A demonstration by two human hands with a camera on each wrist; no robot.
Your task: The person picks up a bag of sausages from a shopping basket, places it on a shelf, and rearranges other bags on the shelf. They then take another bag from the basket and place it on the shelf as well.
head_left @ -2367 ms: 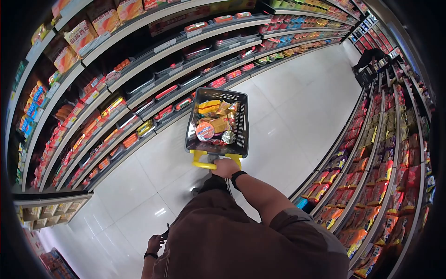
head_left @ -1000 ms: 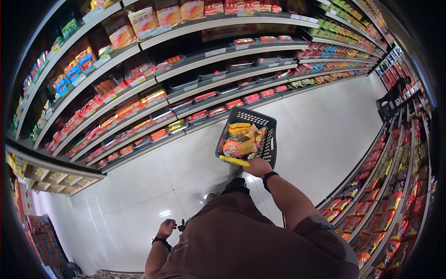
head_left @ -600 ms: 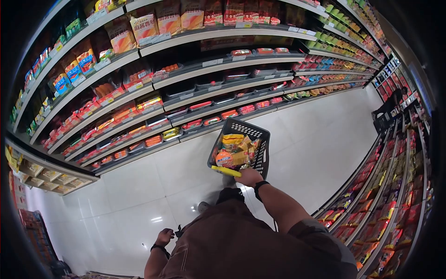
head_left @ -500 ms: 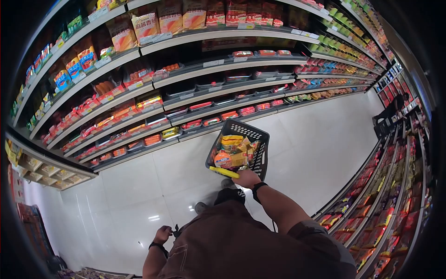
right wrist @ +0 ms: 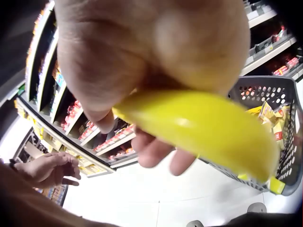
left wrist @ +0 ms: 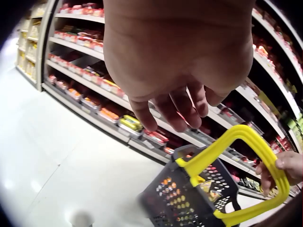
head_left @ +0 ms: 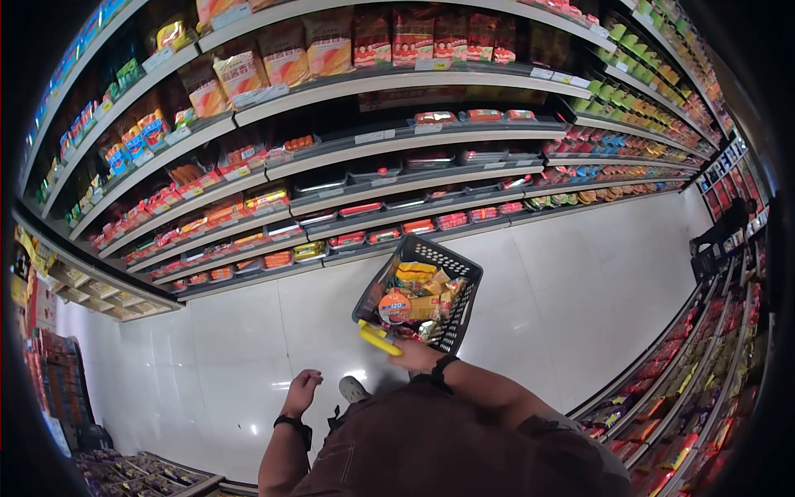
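Observation:
A dark perforated basket point(head_left: 469, 286) holds several packets and a round orange-lidded tub point(head_left: 395, 307). My right hand point(head_left: 416, 354) grips its yellow handle point(head_left: 379, 339); in the right wrist view the fingers curl round the handle point(right wrist: 203, 127). My left hand point(head_left: 301, 393) hangs left of the basket, touching nothing, its fingers loosely bent. In the left wrist view that hand point(left wrist: 175, 71) appears above and left of the yellow handle point(left wrist: 222, 146), with the right hand point(left wrist: 289, 168) on the handle's far side.
Long shelves point(head_left: 348, 215) of packaged food curve along the front and left. More shelves point(head_left: 662, 406) line the right side. A person in dark clothes point(head_left: 733, 224) is at the far right beside a dark crate. Pale tiled floor point(head_left: 232, 348) lies between.
The view has turned toward the front shelves. The basket and right hand have come lower in the head view, with the handle still gripped. My left hand has risen slightly.

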